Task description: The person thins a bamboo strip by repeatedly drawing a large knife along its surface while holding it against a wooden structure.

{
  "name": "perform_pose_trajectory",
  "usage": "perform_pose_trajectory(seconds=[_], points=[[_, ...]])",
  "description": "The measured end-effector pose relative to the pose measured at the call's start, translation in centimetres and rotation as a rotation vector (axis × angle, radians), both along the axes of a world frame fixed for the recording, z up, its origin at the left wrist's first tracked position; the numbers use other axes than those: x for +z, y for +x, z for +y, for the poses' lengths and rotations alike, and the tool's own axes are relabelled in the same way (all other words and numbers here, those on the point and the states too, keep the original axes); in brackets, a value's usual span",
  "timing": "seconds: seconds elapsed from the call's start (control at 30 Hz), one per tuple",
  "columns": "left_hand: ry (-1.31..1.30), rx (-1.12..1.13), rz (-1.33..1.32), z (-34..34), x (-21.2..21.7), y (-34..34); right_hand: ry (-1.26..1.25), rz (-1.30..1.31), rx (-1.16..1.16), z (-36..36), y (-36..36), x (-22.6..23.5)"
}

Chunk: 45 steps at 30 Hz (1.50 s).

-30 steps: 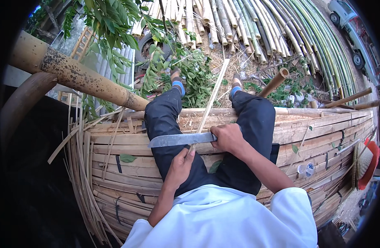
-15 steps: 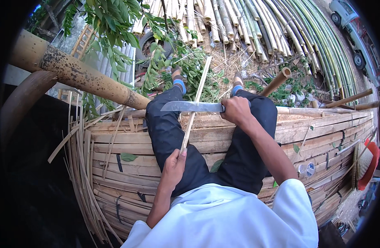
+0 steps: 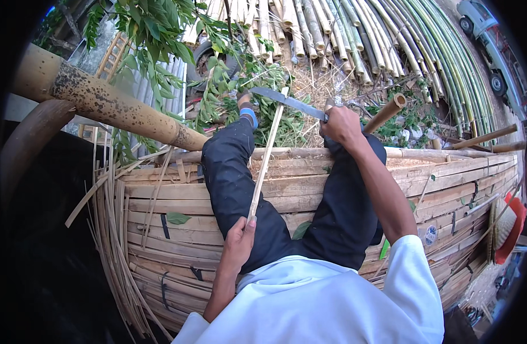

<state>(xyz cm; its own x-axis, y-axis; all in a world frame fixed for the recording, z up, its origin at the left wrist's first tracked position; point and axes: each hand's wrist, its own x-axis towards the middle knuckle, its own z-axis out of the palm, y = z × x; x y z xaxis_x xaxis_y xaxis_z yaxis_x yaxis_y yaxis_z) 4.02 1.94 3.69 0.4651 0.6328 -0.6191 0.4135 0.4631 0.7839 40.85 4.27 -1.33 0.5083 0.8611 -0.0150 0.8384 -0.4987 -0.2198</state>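
My left hand (image 3: 238, 243) is closed round the lower end of a pale split bamboo strip (image 3: 265, 160), which slants up and away between my knees. My right hand (image 3: 342, 125) grips the handle of a machete (image 3: 292, 103) with a broad grey blade. That blade crosses the strip near its far end and points to the left; whether it cuts into the strip is too small to tell. The machete's handle is mostly hidden in my fist.
I sit on a stack of bundled bamboo slats (image 3: 177, 241). A thick bamboo pole (image 3: 114, 103) slants in from the left. Thin strips (image 3: 117, 252) stand beside the stack. Leafy branches (image 3: 160, 51), a tyre (image 3: 209, 66) and many long bamboo poles (image 3: 384, 34) lie ahead.
My right hand has moved the machete away from me, from about mid-strip to near the strip's far end. The strip's far end sits slightly lower; my left hand has shifted slightly toward me.
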Motion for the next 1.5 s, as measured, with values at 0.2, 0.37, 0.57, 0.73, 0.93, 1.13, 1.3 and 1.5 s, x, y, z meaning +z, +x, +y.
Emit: perform_pose_trajectory(seconds=[0.2, 0.37, 0.57, 0.73, 0.93, 1.13, 1.3, 1.5], points=[[0.021, 0.022, -0.033, 0.1, -1.2, -0.2, -0.121, 0.075, 0.635, -1.5, -5.8, 2.7], [0.018, -0.023, -0.057, -0.2, -0.8, -0.3, 0.049, 0.3, -0.395, 1.2, 1.4, 0.1], [0.028, 0.01, -0.043, 0.5, -1.8, -0.4, 0.015, 0.431, -0.338, 0.2, -0.1, -1.0], [0.142, -0.049, 0.025, 1.1, -2.4, 0.0, 0.299, 0.725, -0.242, -1.7, -2.6, -1.5], [0.334, -0.102, 0.135, 1.0, -2.2, 0.8, 0.18, 0.416, 0.22, -4.1, -8.3, 2.1], [0.494, -0.118, 0.164, 0.4, -1.8, 1.6, 0.023, 0.238, 0.48, -6.4, -13.3, 2.4], [0.605, -0.135, 0.191, -0.1, 0.1, 2.0, -0.08, 0.21, 0.443, -6.0, -12.6, 2.1], [0.531, -0.151, 0.275, -0.7, 0.2, 1.3, -0.08, 0.123, 0.087, -3.5, -6.3, 1.1]])
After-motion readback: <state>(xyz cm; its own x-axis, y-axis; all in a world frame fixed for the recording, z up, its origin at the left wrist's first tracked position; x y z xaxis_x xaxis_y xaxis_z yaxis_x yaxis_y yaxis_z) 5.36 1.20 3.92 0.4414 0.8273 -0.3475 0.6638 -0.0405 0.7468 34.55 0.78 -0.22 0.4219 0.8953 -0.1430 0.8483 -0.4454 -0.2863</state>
